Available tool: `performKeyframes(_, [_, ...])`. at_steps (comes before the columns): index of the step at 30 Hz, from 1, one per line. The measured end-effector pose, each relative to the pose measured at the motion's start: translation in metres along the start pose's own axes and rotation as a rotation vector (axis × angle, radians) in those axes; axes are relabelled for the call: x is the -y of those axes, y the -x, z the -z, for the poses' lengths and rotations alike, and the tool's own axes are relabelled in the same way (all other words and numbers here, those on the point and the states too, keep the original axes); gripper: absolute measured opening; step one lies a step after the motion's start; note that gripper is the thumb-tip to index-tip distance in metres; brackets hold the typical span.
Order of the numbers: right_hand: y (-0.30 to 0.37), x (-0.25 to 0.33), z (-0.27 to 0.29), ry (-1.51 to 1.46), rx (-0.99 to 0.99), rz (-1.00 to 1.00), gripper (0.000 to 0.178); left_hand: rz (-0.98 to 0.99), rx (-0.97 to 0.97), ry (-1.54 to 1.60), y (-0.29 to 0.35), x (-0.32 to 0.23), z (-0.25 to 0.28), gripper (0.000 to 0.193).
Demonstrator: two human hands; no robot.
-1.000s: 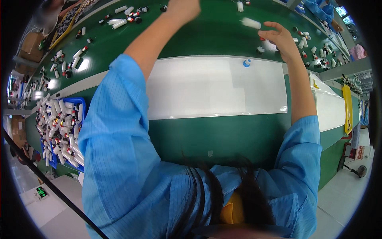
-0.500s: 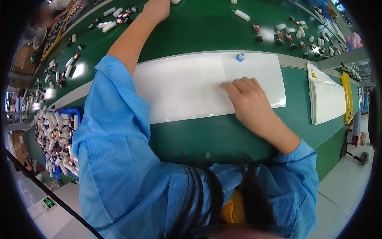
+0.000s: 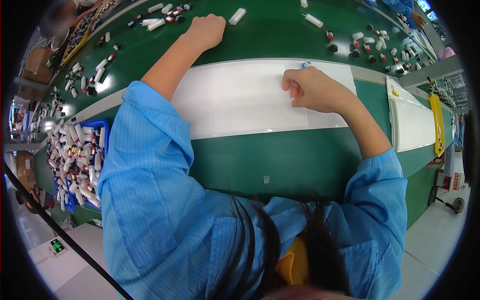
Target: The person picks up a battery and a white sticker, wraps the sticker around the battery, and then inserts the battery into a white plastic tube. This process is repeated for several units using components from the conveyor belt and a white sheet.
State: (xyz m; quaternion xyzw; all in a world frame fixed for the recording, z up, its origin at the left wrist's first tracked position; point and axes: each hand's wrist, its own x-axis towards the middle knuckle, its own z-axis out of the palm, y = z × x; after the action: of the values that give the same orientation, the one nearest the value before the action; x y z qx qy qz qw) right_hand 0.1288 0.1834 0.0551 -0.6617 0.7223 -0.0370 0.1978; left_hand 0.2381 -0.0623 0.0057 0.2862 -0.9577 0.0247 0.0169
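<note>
At the far side, on the green surface, my left hand (image 3: 206,32) is curled with its back up. The fingertips are hidden, so anything inside cannot be made out. A translucent white bottle (image 3: 237,16) lies just right of its knuckles. My right hand (image 3: 314,89) hovers over or rests on a white sheet (image 3: 245,97). Its fingers are loosely bent, with a gap between thumb and forefinger and nothing visible in it. Behind the right knuckles shows a small blue-capped piece (image 3: 306,64), partly covered by the hand.
A blue crate (image 3: 105,134) heaped with small bottles stands at left. Loose bottles lie at far left, and more (image 3: 368,40) at far right. Stacked white sheets (image 3: 415,122) lie by a yellow strip (image 3: 437,125). Another person's arm (image 3: 86,12) shows at upper left.
My left hand has drawn back toward me, and the white bottle beside it shows more fully. The right hand has shifted farther away, beside the blue-capped piece, with its fingers more bent. The view has shifted slightly.
</note>
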Motion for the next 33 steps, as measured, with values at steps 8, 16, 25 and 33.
performKeyframes(8, [0.047,0.024,-0.031,0.416,-0.369,0.228,0.027,-0.03,0.13,1.422,0.017,-0.008,0.008,0.03])
performKeyframes(16, [-0.002,-0.032,0.0,-0.744,0.073,-0.193,0.016,-0.245,0.281,2.097,0.039,-0.053,0.001,0.028])
performKeyframes(25, [0.023,-0.038,-0.027,-1.062,-0.284,-0.25,0.015,-0.309,0.266,2.175,0.051,-0.071,-0.004,0.027])
performKeyframes(33, [0.013,-0.027,0.001,-1.539,-0.876,-0.076,0.018,-0.296,0.269,2.334,0.054,-0.077,0.002,0.025])
